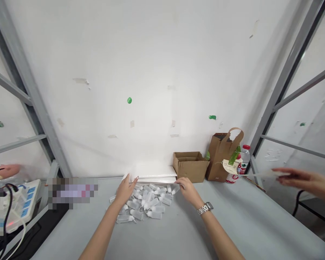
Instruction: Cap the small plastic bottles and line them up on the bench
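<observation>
Behind a heap of small translucent plastic squeeze bottles (150,202) lies a flat, glossy white box (157,172), up against the wall. My left hand (126,190) grips its left front corner, thumb apart from the fingers. At the right front corner, my right hand (189,191) has its fingers bent in against the edge of the white box, close over one bottle (175,189) at the heap's right side. The undersides of the fingers are partly hidden. The bottles have thin nozzles and lie jumbled on the grey table (151,242) between my forearms.
An open cardboard box (192,169), a brown paper bag (216,159) and a red-capped bottle (245,159) stand at the back right. Another person's hand (298,178) reaches in from the right with a thin whitish strip. A power strip (28,206) with cables lies left.
</observation>
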Tool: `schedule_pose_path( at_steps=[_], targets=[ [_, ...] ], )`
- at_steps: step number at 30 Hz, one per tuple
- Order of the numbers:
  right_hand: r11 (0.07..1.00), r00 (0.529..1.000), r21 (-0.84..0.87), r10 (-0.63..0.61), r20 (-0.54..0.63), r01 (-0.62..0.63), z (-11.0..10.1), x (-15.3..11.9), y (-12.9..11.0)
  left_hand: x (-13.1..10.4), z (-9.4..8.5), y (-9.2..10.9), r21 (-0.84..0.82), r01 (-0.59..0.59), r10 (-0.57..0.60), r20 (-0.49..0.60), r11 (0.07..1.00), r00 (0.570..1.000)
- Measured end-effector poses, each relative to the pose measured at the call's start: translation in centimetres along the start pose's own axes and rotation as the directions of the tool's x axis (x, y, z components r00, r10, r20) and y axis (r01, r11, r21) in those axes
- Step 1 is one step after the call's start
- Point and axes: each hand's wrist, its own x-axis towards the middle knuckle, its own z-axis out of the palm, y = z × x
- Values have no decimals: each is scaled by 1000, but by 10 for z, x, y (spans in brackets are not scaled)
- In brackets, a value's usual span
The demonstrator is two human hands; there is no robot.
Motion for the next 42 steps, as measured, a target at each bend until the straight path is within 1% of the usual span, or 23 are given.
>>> schedule_pose_path(
  at_steps=[3,5,7,8,10,11,12,13,14,16,18,22,24,28,31,32,33,34,35,36,38,40,42],
  targets=[
    [997,995,-71,-1,101,8,12,-11,-2,-15,-3,12,40,56,-53,-71,998,996],
    [994,991,-113,21,132,-6,15,-14,-2,-31,-2,25,52,45,-39,-109,998,993],
    [990,988,-140,49,149,-28,15,-16,-2,-51,2,40,70,-132,140,-134,989,981],
    [988,986,-146,63,155,-40,13,-16,-1,-61,6,47,93,-238,249,-134,967,959],
    [988,982,-139,89,165,-67,9,-17,0,-80,14,58,175,-440,458,-82,881,885],
    [988,980,-127,104,168,-83,6,-17,1,-87,19,62,212,-522,538,-24,826,843],
    [989,978,-110,121,169,-103,2,-18,3,-91,23,63,244,-560,575,12,792,818],
    [988,976,-89,140,169,-126,-3,-18,5,-94,27,63,277,-573,587,37,771,808],
    [986,973,-63,162,167,-153,-7,-18,7,-95,30,61,310,-566,583,43,764,811],
    [978,966,-4,205,158,-207,-17,-19,12,-92,35,56,374,-524,560,15,765,829],
    [966,961,61,244,128,-253,-26,-18,16,-86,38,51,418,-500,558,-21,758,829],
    [918,941,212,339,12,-334,-35,-15,19,-78,40,47,452,-528,610,-48,720,791],
    [876,921,314,389,-12,-366,-37,-12,17,-78,39,47,454,-539,625,-55,710,778],
    [764,911,527,411,46,-371,-29,-10,1,-82,38,48,438,-543,621,-46,717,783],
    [632,911,674,381,159,-383,-6,-15,-23,-85,40,45,420,-527,599,-51,739,799],
    [454,895,786,349,277,-420,4,-17,-31,-85,42,43,414,-520,593,-62,747,803],
    [296,875,836,306,374,-461,15,-20,-38,-85,43,41,409,-514,589,-75,754,805],
    [200,852,839,269,450,-507,26,-22,-44,-85,45,39,405,-507,586,-91,761,805],
    [166,836,829,250,488,-534,36,-23,-48,-84,46,37,403,-502,584,-107,765,804],
    [195,844,834,281,456,-516,45,-24,-50,-84,47,35,403,-496,582,-123,769,804],
    [294,862,830,349,369,-474,56,-24,-46,-82,47,33,408,-472,568,-149,781,810],
    [379,873,820,407,269,-429,58,-23,-35,-81,46,32,420,-442,545,-162,793,823],
    [460,880,801,445,165,-383,54,-21,-22,-80,43,32,431,-426,532,-159,795,832]
  ],
)
